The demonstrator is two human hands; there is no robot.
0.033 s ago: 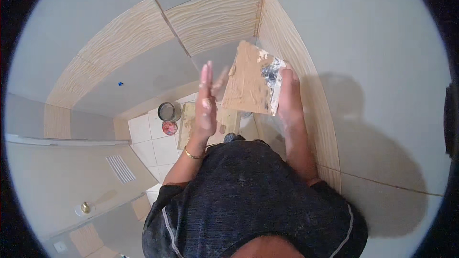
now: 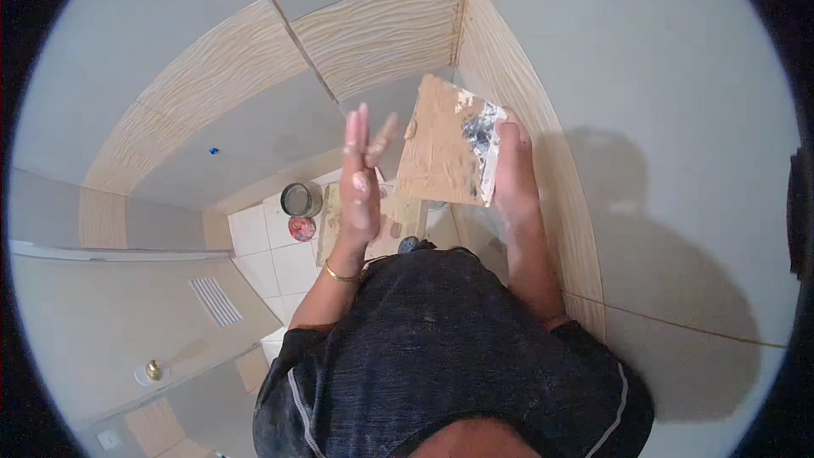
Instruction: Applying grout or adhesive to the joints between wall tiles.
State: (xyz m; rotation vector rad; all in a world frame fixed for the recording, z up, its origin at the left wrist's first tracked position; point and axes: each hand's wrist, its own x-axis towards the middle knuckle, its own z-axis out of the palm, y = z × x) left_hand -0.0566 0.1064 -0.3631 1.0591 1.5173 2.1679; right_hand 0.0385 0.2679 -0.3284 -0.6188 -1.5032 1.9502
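A flat, four-sided tile-like piece point(image 2: 437, 148) is held up in front of me, its facing side coated with tan paste. Along its right edge the coat gives way to black and white patches. My right hand point(image 2: 515, 171) grips that edge, thumb on the facing side; the other fingers are hidden behind. Left of the piece, my left hand point(image 2: 362, 191) is raised with fingers stretched and apart, holding nothing. Paste smears show on its fingers, and some fingertips are blurred. A gap separates this hand from the coated piece.
On the white tiled floor point(image 2: 254, 231) are a round grey tin point(image 2: 296, 199), a round reddish thing point(image 2: 301, 228) and a paste-stained pale board point(image 2: 329, 233). Grey walls with wavy beige bands meet in a corner ahead; the right wall point(image 2: 678, 102) stands close. A door knob point(image 2: 153, 371) shows lower left.
My left hand has shifted slightly left, away from the coated piece, and its fingers are spread wider. My right hand and the piece are nearly unmoved.
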